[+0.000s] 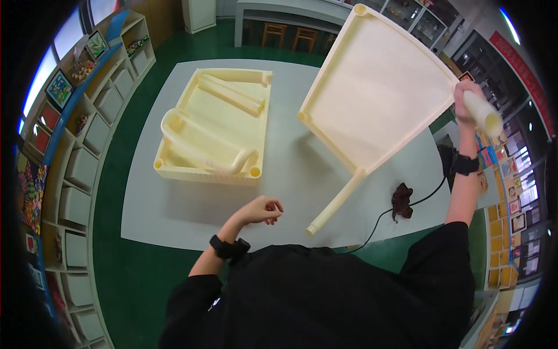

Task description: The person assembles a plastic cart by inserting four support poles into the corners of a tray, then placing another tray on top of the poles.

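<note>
A cream plastic shelf tray (383, 93) is held up tilted over the right half of the table. My right hand (468, 99) is closed around a short cream tube (483, 114) at the tray's right corner. From the tray's near corner a second tube (337, 203) slants down toward the table's front edge. My left hand (260, 211) hovers near the front edge with loosely curled fingers, apart from the tray and holding nothing visible. Left of it lies another cream tray (218, 132), with straight tubes (231, 96) and a bent tube (203, 160) lying in it.
Everything lies on a pale grey table (290, 168). A crumpled dark brown object (401, 202) and a black cable (375, 230) lie near its right front. Low shelves (87, 157) with white bins line the left side. A long bench (290, 11) with wooden stools stands behind.
</note>
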Demonstrator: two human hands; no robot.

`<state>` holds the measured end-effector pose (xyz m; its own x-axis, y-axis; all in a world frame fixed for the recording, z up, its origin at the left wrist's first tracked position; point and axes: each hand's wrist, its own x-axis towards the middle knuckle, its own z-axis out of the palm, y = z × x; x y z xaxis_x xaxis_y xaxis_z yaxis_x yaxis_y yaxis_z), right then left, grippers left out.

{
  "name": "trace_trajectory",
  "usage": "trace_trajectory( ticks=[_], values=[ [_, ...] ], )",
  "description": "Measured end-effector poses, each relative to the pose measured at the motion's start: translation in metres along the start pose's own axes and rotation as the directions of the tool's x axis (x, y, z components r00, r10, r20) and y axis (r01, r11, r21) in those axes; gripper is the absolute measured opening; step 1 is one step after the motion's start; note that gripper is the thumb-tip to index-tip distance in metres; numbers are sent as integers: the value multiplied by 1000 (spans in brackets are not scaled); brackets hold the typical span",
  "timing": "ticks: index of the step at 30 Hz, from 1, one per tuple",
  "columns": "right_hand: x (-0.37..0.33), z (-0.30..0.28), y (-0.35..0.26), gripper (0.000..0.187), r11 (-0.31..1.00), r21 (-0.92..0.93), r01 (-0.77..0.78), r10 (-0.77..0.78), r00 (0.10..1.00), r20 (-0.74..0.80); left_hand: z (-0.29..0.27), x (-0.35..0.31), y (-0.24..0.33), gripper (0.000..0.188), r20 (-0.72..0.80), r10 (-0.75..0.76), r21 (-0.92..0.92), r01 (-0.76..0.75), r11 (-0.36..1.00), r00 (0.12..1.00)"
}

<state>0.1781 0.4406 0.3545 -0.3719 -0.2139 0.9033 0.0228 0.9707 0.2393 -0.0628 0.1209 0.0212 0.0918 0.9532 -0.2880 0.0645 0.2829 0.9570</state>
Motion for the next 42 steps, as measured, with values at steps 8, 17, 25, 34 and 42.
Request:
trace_trajectory(
  ticks=[8,17,25,34,42],
  values=[
    [-27,11,-45,10,972,-124,200,-207,978,-41,-12,-8,83,13,-118,116,88,-106,991,986],
    [-40,20,-56,12,971,-45,236,-237,971,-38,-5,-19,160,10,-305,325,260,-251,933,895],
    [-59,30,-73,14,969,-32,246,-248,965,-81,-58,19,164,18,-402,300,439,-105,892,865],
    [-66,34,-82,14,981,10,193,-190,973,-135,-184,88,122,33,-409,198,852,295,433,891],
    [-72,32,-81,19,989,19,147,-146,986,-75,-229,148,141,35,-796,104,511,569,645,597]
  ],
)
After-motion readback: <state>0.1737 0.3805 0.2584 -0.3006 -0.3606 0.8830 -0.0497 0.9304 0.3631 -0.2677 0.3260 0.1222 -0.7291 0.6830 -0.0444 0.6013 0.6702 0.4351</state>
